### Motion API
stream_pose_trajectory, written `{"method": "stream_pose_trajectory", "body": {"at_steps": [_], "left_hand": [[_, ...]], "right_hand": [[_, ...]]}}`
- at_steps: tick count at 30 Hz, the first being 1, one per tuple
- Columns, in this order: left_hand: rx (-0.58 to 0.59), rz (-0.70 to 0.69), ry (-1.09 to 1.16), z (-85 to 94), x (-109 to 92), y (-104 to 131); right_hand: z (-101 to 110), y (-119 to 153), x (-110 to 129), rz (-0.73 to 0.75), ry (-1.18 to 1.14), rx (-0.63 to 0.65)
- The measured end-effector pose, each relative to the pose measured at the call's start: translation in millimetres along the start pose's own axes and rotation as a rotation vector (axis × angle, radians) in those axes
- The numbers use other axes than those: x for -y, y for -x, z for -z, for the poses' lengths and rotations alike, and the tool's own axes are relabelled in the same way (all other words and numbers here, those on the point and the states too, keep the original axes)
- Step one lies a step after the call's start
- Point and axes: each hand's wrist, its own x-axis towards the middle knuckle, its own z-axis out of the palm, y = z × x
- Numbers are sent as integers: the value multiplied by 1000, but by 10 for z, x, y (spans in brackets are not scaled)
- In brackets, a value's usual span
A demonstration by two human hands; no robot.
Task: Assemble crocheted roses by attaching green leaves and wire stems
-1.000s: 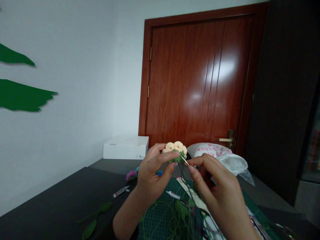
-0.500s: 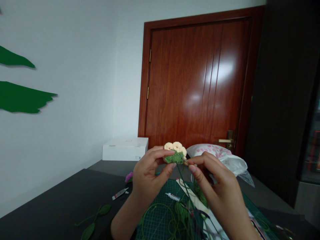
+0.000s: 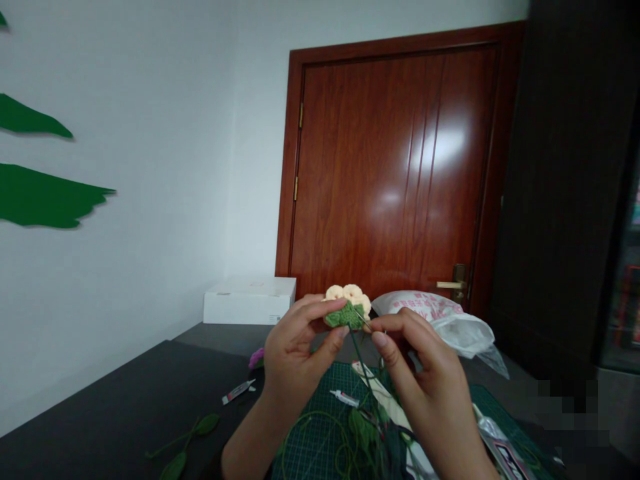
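Note:
A crocheted flower [image 3: 349, 293] with cream petals is held up over the table, its green knitted base [image 3: 345, 315] turned toward me. My left hand [image 3: 295, 347] pinches the flower at the base, fingers on top and thumb below. Between the thumb and index finger of my right hand [image 3: 420, 353] is a thin metal needle [image 3: 362, 319], its tip touching or entering the right side of the green base; I cannot tell how deep. A dark green stem [image 3: 361, 357] runs down from the base toward the mat.
Below lie a green cutting mat [image 3: 320, 427], green leaves [image 3: 363, 430] and a small white glue tube [image 3: 345, 398]. To the left are another tube [image 3: 239, 392], a leaf sprig [image 3: 187, 440] and a purple flower [image 3: 256, 358]. Behind stand a white box [image 3: 250, 303] and a plastic bag [image 3: 425, 307].
Both hands and the flower have shifted slightly left in view. The right hand has come a little closer to the flower with the needle, and the grip is unchanged.

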Motion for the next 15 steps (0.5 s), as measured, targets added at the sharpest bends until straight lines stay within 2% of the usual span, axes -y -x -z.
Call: {"method": "stream_pose_trajectory", "body": {"at_steps": [6, 15], "left_hand": [[-21, 76, 199, -53, -52, -29], [-14, 120, 243, -56, -45, -15]], "right_hand": [[-78, 27, -47, -10, -47, -48], [-165, 65, -87, -31, -107, -76]]}}
